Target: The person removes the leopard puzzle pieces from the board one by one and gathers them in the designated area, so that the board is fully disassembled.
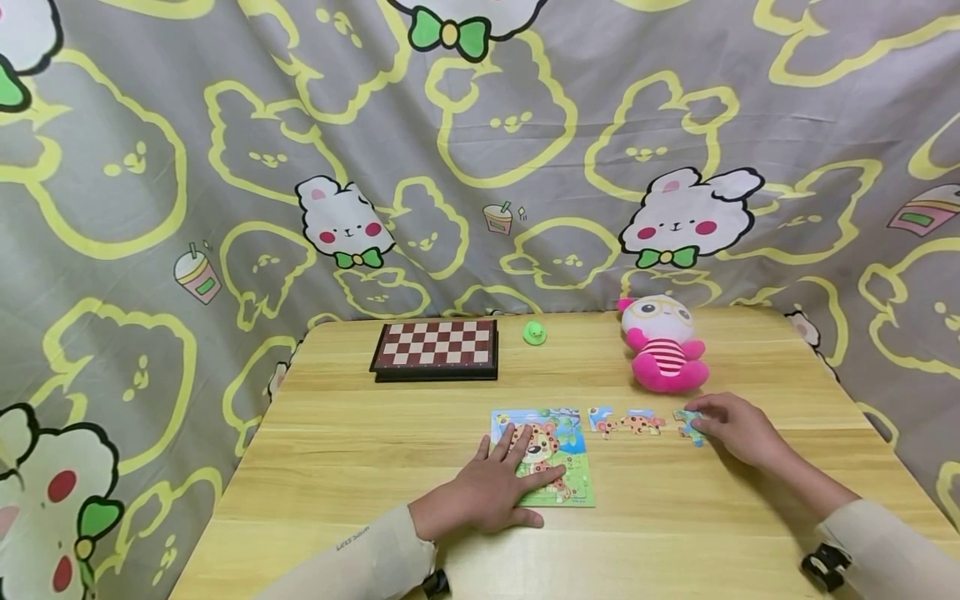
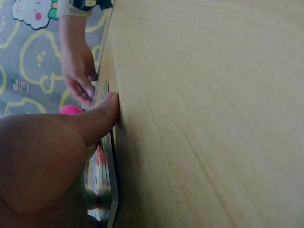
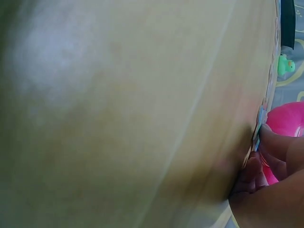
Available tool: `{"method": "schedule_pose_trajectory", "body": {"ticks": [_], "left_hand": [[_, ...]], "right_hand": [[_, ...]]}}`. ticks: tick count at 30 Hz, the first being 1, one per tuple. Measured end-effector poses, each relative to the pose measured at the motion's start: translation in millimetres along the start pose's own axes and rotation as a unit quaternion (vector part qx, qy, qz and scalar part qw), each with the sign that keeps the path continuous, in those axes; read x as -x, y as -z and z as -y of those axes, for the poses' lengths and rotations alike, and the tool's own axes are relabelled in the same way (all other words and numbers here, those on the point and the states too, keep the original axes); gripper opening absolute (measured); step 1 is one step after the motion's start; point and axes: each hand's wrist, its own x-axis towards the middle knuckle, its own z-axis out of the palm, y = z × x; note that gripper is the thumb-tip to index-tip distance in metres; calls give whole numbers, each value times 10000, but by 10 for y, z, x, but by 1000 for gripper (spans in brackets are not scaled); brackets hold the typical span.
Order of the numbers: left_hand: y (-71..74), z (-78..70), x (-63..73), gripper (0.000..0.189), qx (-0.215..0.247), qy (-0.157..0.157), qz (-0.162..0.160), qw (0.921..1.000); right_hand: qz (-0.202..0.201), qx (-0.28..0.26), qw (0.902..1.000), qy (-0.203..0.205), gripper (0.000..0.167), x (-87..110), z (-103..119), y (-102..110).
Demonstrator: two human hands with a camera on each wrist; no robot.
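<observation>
A jigsaw puzzle with a cartoon leopard (image 1: 577, 487) lies flat on the wooden table. My left hand (image 1: 486, 493) rests on it with spread fingers, the thumb (image 2: 102, 114) lying along its near edge. To the right, my right hand (image 1: 738, 429) pinches a blue-green puzzle piece (image 1: 684, 423) between thumb and fingers. In the right wrist view that puzzle piece (image 3: 259, 127) shows edge-on, close over the tabletop. Between the two hands lie a corner piece (image 1: 602, 422) and a spotted orange-and-blue section (image 1: 642, 422) in a row.
A folded chessboard (image 1: 437, 346) lies at the back left, with a small green duck (image 1: 534, 333) beside it. A pink plush toy (image 1: 666, 350) sits at the back right, just beyond my right hand. A patterned curtain (image 1: 540, 200) hangs along the table's far edge.
</observation>
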Motion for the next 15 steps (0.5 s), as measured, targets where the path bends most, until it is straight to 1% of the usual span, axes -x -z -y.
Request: {"method": "schedule_pose_trajectory", "body": {"ticks": [5, 15], "left_hand": [[-7, 4, -2, 74, 7, 11, 14, 10000], [-11, 7, -3, 73, -47, -21, -52, 10000]], "right_hand": [[33, 10, 10000, 74, 19, -19, -9, 1], [-3, 147, 9999, 11, 18, -35, 1, 7]]}}
